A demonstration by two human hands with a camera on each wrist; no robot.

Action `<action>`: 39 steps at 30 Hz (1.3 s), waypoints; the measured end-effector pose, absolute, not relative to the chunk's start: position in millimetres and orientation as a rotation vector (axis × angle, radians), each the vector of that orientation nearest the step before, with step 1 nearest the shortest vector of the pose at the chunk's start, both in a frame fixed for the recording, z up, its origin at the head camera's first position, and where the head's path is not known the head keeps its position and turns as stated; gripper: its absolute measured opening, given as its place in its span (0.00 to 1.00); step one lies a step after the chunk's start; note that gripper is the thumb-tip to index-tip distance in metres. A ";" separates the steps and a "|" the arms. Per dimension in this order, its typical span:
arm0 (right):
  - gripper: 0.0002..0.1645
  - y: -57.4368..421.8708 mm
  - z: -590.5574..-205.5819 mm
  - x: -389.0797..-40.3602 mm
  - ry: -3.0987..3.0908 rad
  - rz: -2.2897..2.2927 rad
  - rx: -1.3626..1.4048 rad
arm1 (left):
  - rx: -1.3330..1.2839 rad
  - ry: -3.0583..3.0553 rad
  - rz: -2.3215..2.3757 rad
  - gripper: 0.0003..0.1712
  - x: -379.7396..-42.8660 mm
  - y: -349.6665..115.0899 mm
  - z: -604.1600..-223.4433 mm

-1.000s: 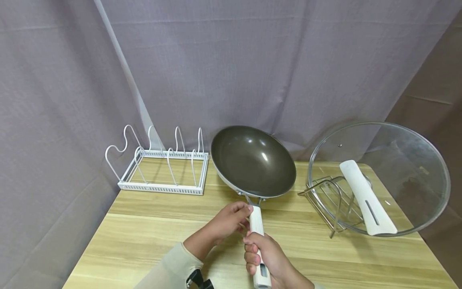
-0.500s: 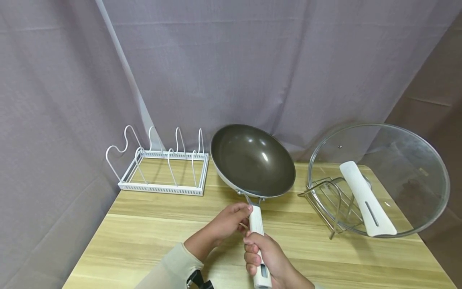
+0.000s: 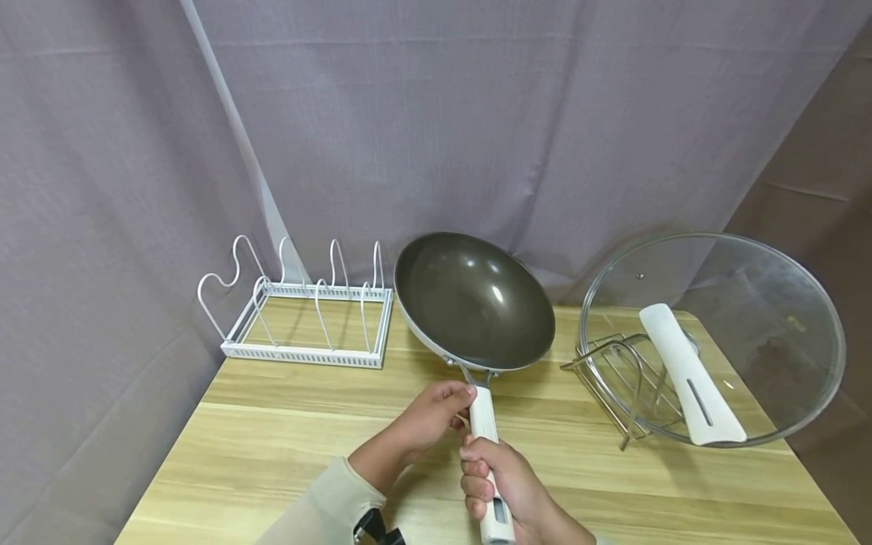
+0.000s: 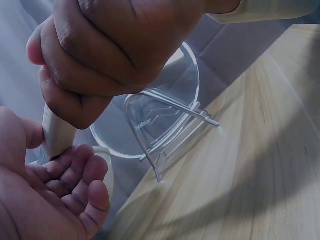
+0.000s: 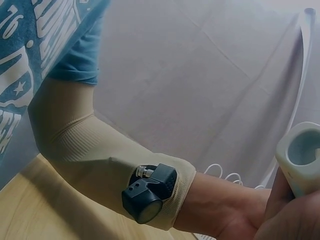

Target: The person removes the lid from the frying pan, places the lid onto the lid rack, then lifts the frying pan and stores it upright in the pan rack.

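Note:
A wok with a dark inside and a long white handle is held out in front, its bowl tilted toward me. My right hand grips the handle near its end, thumb on top and fingers wrapped round. Closer to the bowl, my left hand pinches the handle, thumb at its left edge. From the left wrist view, the thumb and fingers of my left hand lie about the handle below the curled right hand. The right wrist view shows the hollow handle end.
Left of the wok stands a white wire rack with upright loops. To the right, a large glass lid with a white grip leans in a metal stand. A grey curtain hangs behind the wooden table.
In the head view, the wok's bowl has shifted very slightly up and to the left. Both hands keep their hold on the handle; the rack and lid stay put.

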State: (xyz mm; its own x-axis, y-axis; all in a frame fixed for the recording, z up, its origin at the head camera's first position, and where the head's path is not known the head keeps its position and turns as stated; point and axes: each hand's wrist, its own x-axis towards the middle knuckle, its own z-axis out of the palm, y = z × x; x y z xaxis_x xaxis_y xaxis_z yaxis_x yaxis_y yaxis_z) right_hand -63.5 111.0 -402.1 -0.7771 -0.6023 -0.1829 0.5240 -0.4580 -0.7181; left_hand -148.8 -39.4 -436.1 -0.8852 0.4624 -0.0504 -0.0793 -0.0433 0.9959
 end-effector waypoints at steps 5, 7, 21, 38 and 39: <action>0.10 111.8 -405.4 -62.5 0.999 -2.234 -0.207 | 0.424 1.829 2.011 0.20 -148.2 -39.9 -436.9; 0.11 111.8 -406.9 -62.4 0.982 -2.234 -0.237 | 0.439 1.815 2.021 0.20 -148.3 -40.5 -436.6; 0.13 110.5 -409.2 -62.4 0.946 -2.240 -0.307 | 0.475 1.791 2.033 0.21 -149.0 -43.0 -434.7; 0.15 110.9 -412.7 -62.9 0.870 -2.241 -0.357 | 0.504 1.869 1.937 0.20 -151.2 -49.2 -433.2; 0.15 110.9 -412.9 -62.9 0.866 -2.241 -0.359 | 0.509 1.872 1.934 0.20 -151.2 -49.5 -432.7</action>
